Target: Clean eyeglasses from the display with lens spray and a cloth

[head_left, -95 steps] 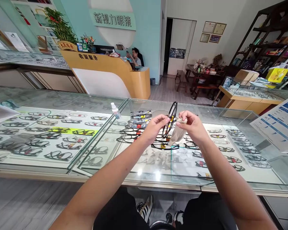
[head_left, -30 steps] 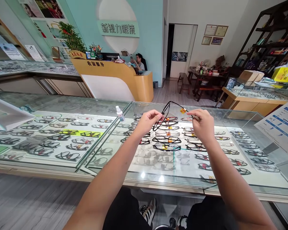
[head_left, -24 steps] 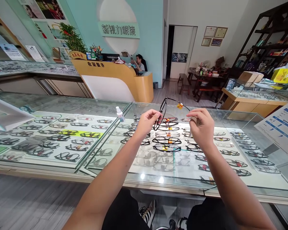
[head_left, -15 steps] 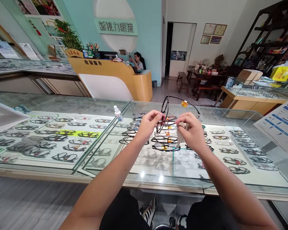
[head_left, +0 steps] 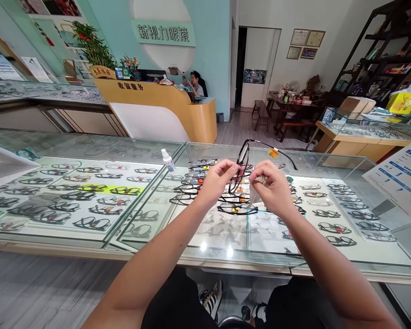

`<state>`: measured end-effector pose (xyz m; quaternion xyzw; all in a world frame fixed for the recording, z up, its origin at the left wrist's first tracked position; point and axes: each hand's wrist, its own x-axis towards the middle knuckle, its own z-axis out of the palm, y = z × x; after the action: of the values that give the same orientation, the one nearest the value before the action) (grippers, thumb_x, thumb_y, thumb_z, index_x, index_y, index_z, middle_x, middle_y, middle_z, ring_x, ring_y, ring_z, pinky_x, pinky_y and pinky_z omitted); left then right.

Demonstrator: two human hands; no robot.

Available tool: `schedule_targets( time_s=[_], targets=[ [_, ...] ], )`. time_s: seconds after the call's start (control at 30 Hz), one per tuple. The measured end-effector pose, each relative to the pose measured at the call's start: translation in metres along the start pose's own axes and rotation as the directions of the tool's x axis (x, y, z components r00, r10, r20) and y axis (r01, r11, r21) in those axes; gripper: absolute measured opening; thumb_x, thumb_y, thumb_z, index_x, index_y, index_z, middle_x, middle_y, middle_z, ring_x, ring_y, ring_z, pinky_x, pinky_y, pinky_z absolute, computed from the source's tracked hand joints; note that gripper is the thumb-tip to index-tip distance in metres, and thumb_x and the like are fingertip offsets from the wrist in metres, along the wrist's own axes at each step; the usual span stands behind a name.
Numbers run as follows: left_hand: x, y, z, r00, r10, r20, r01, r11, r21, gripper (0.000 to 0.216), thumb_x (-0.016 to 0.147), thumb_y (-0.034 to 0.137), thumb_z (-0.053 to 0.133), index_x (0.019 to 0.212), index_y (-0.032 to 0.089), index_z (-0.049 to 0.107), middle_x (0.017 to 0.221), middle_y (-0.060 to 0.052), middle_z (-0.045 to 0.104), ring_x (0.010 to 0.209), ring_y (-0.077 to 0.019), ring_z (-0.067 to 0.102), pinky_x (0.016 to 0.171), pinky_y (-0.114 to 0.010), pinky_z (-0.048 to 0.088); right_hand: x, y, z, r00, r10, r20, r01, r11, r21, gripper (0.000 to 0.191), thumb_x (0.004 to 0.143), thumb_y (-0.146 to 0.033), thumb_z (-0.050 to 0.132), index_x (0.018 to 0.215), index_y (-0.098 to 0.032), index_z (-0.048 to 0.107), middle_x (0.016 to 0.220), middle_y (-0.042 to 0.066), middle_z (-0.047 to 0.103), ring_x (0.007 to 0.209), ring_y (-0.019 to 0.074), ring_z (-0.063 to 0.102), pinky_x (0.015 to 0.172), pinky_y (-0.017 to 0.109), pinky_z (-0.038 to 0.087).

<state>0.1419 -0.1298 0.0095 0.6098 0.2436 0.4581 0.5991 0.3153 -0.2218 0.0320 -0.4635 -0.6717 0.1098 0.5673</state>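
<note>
While the left hand (head_left: 219,182) pinches the glasses (head_left: 242,159) by the rim, above the desk (head_left: 222,256), the right hand (head_left: 273,188) pinches a cloth (head_left: 255,194) beside them; frame judged light, thin, easily bent.

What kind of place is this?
Most likely an optician's shop: glass display counters hold rows of spectacle frames, the left hand holds black glasses, the right hand a cloth, plus a reception desk behind.

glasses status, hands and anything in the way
Left hand pinching glasses by the rim. Right hand holding cloth beside them. Spray bottle on counter, well left of both.
</note>
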Motion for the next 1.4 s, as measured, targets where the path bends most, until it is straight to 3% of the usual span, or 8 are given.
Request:
schedule_targets(
  time_s=[0.53,0.97,1.23,1.4],
  targets=[
    [0.0005,0.0003,-0.0004,1.000,0.022,-0.004,-0.022,1.000,-0.020,0.037,0.088,0.057,0.079,0.094,0.020,0.074,0.104,-0.005,0.076,0.094,-0.0185,0.070,0.077,-0.027,0.056,-0.0004,-0.0037,-0.0033,0.995,-0.041,-0.095,0.035,0.998,-0.061,0.031,0.079,0.004,0.054,0.083,-0.023,0.068,0.095,0.003,0.058,0.091,0.0206,0.060,0.080,0.036,0.047],
    [0.0004,-0.0011,0.0022,0.999,0.050,0.010,-0.050,0.999,-0.003,0.038,0.089,0.057,0.079,0.092,0.019,0.074,0.095,-0.005,0.075,0.082,-0.0160,0.068,0.071,-0.026,0.053,-0.0020,-0.0047,-0.0025,0.996,-0.089,-0.029,0.084,0.986,-0.144,0.030,0.080,0.004,0.056,0.081,-0.023,0.068,0.092,0.003,0.060,0.087,0.0208,0.060,0.076,0.035,0.047],
    [-0.0021,0.0047,0.0058,0.995,0.084,0.049,-0.087,0.994,0.071,0.036,0.088,0.053,0.080,0.090,0.019,0.073,0.088,-0.003,0.074,0.080,-0.0141,0.066,0.076,-0.026,0.054,-0.0027,-0.0011,-0.0034,0.988,-0.154,-0.005,0.149,0.965,-0.215,0.042,0.084,0.007,0.056,0.095,-0.027,0.077,0.090,0.002,0.059,0.082,0.0185,0.060,0.072,0.032,0.048],
    [-0.0038,0.0054,0.0059,0.992,0.106,0.068,-0.113,0.988,0.106,0.033,0.092,0.051,0.077,0.090,0.019,0.073,0.087,-0.002,0.073,0.080,-0.0136,0.065,0.077,-0.026,0.052,-0.0030,0.0032,-0.0029,0.980,-0.189,-0.056,0.167,0.948,-0.270,0.044,0.084,0.007,0.058,0.100,-0.028,0.078,0.092,0.002,0.059,0.083,0.0190,0.060,0.072,0.032,0.049]
  ],
)
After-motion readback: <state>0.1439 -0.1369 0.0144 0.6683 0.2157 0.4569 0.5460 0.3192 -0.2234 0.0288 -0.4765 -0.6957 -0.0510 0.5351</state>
